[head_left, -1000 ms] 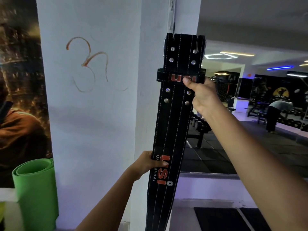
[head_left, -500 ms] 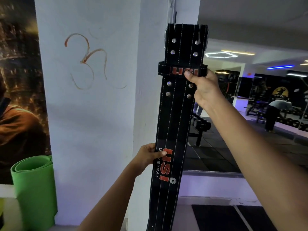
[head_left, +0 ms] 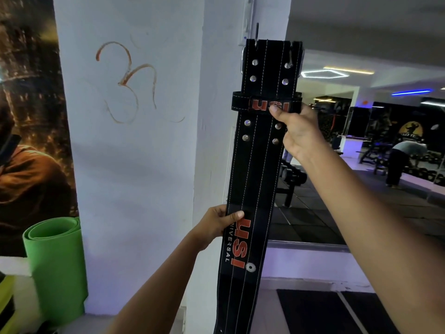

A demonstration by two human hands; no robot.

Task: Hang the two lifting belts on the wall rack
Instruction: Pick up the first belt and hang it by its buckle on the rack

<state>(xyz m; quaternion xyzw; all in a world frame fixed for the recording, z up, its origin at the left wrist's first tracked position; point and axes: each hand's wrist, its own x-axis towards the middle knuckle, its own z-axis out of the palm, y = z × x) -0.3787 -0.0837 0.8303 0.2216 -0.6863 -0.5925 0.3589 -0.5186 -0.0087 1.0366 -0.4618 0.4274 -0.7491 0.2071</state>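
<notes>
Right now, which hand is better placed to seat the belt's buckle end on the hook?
Right. The right hand pinches the belt at its loop just below the buckle and hook; the left hand only steadies it far lower.

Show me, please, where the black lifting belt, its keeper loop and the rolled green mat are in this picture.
black lifting belt [head_left: 252, 179]: head view, mid strap between the hands.
keeper loop [head_left: 240, 104]: head view, its left end.
rolled green mat [head_left: 56, 266]: head view, outer side of the roll.

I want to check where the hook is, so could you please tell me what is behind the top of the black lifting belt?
A thin dark hook sticks up just above the lifting belt, against the white pillar. Its mounting and whether the buckle has caught are covered.
</notes>
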